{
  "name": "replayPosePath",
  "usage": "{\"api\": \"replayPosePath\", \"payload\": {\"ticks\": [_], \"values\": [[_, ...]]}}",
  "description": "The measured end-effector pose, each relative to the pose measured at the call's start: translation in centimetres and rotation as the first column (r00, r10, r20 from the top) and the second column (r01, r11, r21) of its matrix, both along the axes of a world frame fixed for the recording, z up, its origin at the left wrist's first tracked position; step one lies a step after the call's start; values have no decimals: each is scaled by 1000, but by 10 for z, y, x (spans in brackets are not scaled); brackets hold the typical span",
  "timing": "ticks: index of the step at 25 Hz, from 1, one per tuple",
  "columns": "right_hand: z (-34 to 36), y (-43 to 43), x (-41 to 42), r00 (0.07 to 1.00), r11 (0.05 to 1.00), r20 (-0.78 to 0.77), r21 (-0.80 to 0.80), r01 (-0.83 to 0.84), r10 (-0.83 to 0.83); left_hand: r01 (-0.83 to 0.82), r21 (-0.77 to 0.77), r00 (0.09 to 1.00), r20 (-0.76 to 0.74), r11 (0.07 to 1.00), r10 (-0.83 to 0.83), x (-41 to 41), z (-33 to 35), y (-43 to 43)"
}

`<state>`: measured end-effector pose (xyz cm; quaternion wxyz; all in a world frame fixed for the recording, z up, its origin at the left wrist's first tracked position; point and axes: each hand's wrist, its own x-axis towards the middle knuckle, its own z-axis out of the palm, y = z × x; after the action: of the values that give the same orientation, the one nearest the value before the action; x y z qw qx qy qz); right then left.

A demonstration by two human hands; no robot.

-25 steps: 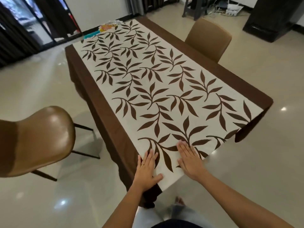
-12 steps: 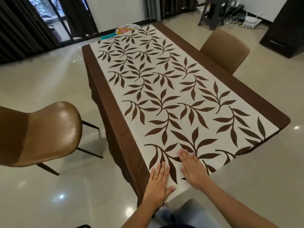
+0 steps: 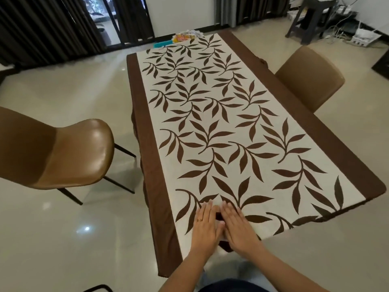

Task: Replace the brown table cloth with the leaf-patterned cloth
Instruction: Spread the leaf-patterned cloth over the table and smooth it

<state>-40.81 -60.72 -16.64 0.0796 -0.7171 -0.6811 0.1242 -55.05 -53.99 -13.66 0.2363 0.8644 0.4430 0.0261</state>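
I see fingers (image 3: 207, 209) flat, gripping nothing: left hand (image 3: 205, 227) and right hand (image 3: 236, 226) press the leaf cloth (image 3: 231, 127) at the bench's near edge, atop the brown cloth (image 3: 151, 157). They now touch, closer than before.

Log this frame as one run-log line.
phase: smoothing | left hand: flat, open, on leaf-patterned cloth near edge | right hand: flat, open, beside left | brown table cloth: under it, borders showing

Table (image 3: 376, 191) fully draped in brown table cloth (image 3: 147, 131). Leaf-patterned cloth (image 3: 223, 131) lies flat on top, brown borders showing both long sides. Colourful items (image 3: 185, 37) at far end.
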Motion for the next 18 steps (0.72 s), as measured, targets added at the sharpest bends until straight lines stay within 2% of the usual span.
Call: {"api": "replayPosePath", "payload": {"ticks": [5,10,14,16,18], "values": [[-2,-12,71,990,993,69,-14,-120,121,-11,99,991,-134,995,25,25,-22,-17],[-1,-31,150,998,999,52,-47,-23,26,-1,111,980,-198,994,23,23,-28,-15],[2,-44,179,998,996,-6,-67,58,-59,-15,114,961,-273,993,46,25,-23,-19],[2,-41,172,998,996,-21,-63,62,-63,-63,126,960,-265,990,95,47,-16,-24],[2,-31,158,999,999,-33,-50,-9,7,-100,97,981,-157,990,114,88,-10,-30]]}}
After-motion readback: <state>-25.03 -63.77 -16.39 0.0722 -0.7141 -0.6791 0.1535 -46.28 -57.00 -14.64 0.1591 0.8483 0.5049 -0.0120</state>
